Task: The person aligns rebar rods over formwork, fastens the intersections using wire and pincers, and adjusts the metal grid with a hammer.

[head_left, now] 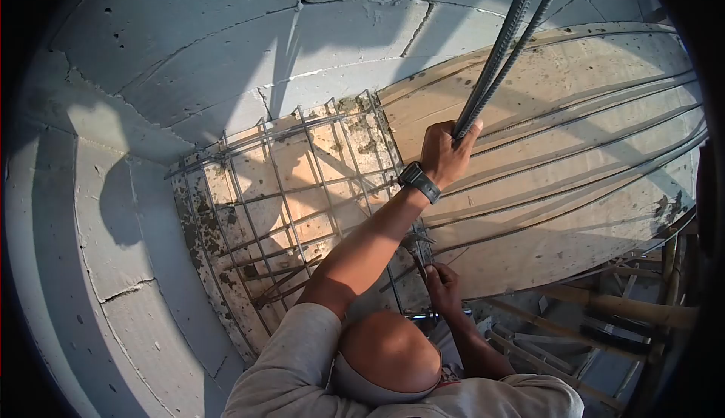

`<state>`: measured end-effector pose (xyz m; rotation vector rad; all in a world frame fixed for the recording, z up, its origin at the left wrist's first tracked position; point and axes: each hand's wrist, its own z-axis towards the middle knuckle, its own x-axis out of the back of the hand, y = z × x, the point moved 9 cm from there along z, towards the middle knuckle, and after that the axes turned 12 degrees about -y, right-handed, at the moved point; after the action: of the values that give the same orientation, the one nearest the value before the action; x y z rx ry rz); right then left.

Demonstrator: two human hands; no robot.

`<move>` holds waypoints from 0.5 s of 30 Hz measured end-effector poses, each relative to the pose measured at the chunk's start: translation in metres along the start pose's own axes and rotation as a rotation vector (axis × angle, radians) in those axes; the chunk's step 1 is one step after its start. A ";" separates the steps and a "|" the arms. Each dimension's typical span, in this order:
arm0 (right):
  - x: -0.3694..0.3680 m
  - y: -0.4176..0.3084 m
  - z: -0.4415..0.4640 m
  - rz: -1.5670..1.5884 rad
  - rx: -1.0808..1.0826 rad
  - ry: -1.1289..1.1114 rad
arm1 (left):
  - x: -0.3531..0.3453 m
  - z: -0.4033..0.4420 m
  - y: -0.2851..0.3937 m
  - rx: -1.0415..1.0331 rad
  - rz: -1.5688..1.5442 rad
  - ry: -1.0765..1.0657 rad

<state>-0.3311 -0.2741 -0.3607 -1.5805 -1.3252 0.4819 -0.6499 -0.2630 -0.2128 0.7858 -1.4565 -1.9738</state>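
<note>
My left hand (pixel 447 152), with a dark watch on its wrist, is closed around ribbed steel rebars (pixel 504 48) that rise toward the upper right. Lower down, my right hand (pixel 444 283) is closed on the handles of dark metal pincers (pixel 421 256). The jaws of the pincers are at crossing bars near the right edge of the rebar mesh (pixel 283 191). Whether the jaws grip wire is too small to tell. Between my arms is a rounded bare shape with a pale cloth edge, probably a bent knee (pixel 389 354).
Pale block walls (pixel 211 48) enclose the left and far sides. Long rebars (pixel 574 142) run across a plywood sheet (pixel 604 191) on the right. Past its lower right edge, wooden poles (pixel 604 305) stand over a drop. Mortar spots lie around the mesh.
</note>
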 end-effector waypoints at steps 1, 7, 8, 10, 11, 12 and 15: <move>0.004 0.007 -0.005 0.014 -0.022 0.005 | -0.015 -0.009 0.003 0.021 -0.040 -0.036; -0.003 0.022 -0.028 0.034 -0.075 -0.022 | -0.092 -0.023 -0.029 -0.059 0.066 -0.114; -0.004 0.024 -0.030 0.034 -0.084 -0.030 | -0.098 -0.023 -0.037 -0.064 0.078 -0.090; -0.003 0.016 -0.034 0.028 -0.089 -0.021 | -0.108 -0.022 -0.051 -0.054 0.131 -0.089; -0.003 0.011 -0.037 0.021 -0.084 -0.011 | -0.109 -0.019 -0.055 -0.093 0.125 -0.093; -0.002 0.010 -0.040 0.017 -0.083 -0.004 | -0.109 -0.018 -0.058 -0.045 0.144 -0.105; 0.006 0.025 -0.044 -0.020 -0.093 0.003 | -0.110 -0.016 -0.063 0.030 0.205 -0.168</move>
<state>-0.2810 -0.2854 -0.3612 -1.6422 -1.3772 0.4108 -0.5703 -0.1771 -0.2627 0.4708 -1.5981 -1.9015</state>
